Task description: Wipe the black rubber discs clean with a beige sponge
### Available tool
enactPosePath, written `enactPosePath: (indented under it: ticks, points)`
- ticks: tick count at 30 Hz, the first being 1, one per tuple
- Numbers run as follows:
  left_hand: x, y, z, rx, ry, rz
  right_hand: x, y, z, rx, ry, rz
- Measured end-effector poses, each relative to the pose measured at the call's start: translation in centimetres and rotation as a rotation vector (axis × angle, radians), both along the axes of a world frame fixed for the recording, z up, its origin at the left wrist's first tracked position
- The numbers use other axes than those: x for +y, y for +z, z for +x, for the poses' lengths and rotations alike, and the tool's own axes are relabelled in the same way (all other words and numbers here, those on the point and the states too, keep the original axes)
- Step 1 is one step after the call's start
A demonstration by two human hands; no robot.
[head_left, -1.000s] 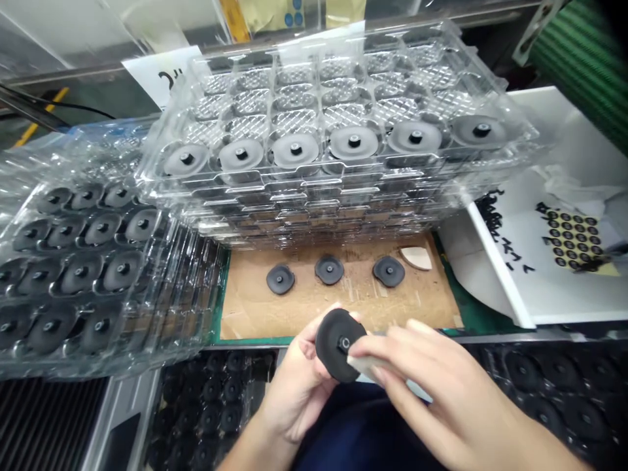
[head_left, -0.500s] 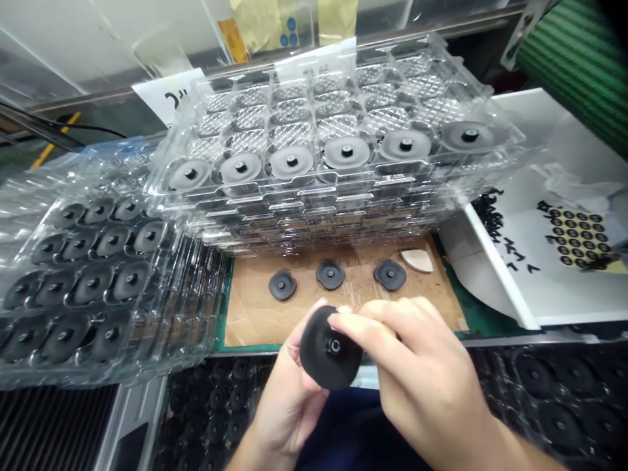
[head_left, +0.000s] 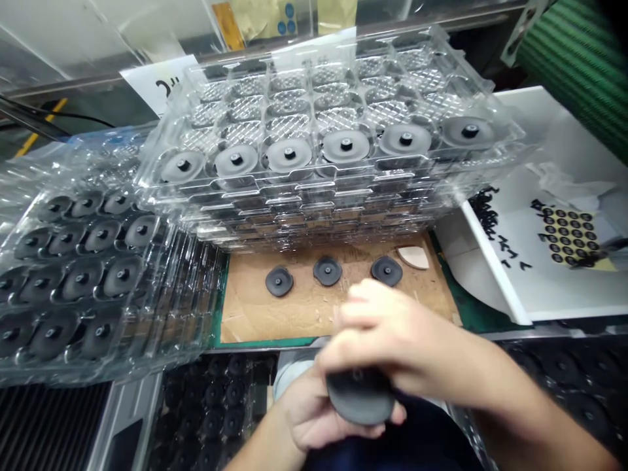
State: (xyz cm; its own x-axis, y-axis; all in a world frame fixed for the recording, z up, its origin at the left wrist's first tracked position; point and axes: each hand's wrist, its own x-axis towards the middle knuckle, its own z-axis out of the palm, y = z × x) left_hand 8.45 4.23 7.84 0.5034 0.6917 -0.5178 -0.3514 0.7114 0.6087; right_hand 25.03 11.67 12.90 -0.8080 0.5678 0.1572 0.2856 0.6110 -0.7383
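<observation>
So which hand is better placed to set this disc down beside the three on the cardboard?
Probably the right hand: it lies over the black disc, nearest the cardboard and its three discs. The left hand cups the disc from beneath, closer to the body.

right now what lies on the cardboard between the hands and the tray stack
In the head view, three black discs lie in a row on the cardboard, with a pale wedge at its right end.

Clear tray stack (head_left: 338, 190) w/ six grey discs in front row; 3 black discs (head_left: 328, 271) on cardboard sheet (head_left: 275, 314); left tray (head_left: 88, 275) full of black discs; white board (head_left: 564, 288) at right.
</observation>
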Motion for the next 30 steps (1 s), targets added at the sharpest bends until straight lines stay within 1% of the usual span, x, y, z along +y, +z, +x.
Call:
enactPosePath:
  ticks: [1,2,3,5,6,7,9,11,13,15,19,22,24,25,27,28,29,30]
  points:
    - [0.5,-0.2,-0.2,-0.104,-0.086,-0.081,0.1,-1.1,0.5,-0.054,-0.13,0.023]
    - [1.0,-0.3,-0.4,-0.244,-0.123,-0.182,0.1,-2.3,1.0,-0.103,-0.248,0.026]
    - [1.3,-0.4,-0.5,-0.39,-0.115,-0.278,-0.2,-3.8,1.5,-0.139,-0.337,-0.007]
    - [1.7,-0.5,-0.7,-0.583,-0.038,-0.377,-1.2,-6.9,2.2,-0.166,-0.456,-0.16]
    - [1.7,-0.5,-0.8,-0.611,0.003,-0.385,-1.9,-8.5,2.3,-0.172,-0.506,-0.243]
    - [1.7,-0.5,-0.8,-0.599,0.031,-0.371,-2.7,-10.0,2.3,-0.178,-0.561,-0.301]
    - [1.8,-0.5,-0.9,-0.567,0.061,-0.356,-4.4,-12.7,2.0,-0.193,-0.648,-0.34]
    - [1.9,-0.6,-1.0,-0.536,0.079,-0.341,-5.8,-14.6,1.6,-0.201,-0.729,-0.328]
    - [2.0,-0.9,-1.1,-0.511,0.095,-0.317,-6.9,-15.4,1.2,-0.211,-0.803,-0.303]
    - [2.0,-1.2,-1.2,-0.474,0.132,-0.304,-7.8,-15.6,1.0,-0.229,-0.841,-0.28]
    - [2.0,-1.9,-1.0,-0.383,0.235,-0.27,-8.9,-15.4,1.0,-0.291,-0.861,-0.261]
    - [2.1,-1.9,-0.7,-0.346,0.303,-0.215,-8.3,-15.4,1.5,-0.321,-0.891,-0.243]
    - [2.3,-1.8,-0.5,-0.308,0.342,-0.195,-7.1,-14.6,1.9,-0.303,-0.899,-0.235]
    - [2.3,-1.8,-0.4,-0.285,0.352,-0.188,-6.5,-13.7,1.9,-0.278,-0.911,-0.238]
    - [2.4,-1.6,-0.2,-0.226,0.367,-0.175,-5.3,-10.9,1.4,-0.178,-0.961,-0.243]
    - [2.4,-1.5,0.0,-0.193,0.388,-0.162,-4.8,-9.1,0.8,-0.06,-0.989,-0.239]
    - [2.4,-1.4,0.2,-0.161,0.412,-0.147,-4.5,-7.2,0.1,0.067,-1.004,-0.201]
    - [2.3,-1.3,0.3,-0.136,0.436,-0.136,-4.2,-5.4,-0.6,0.175,-0.99,-0.146]
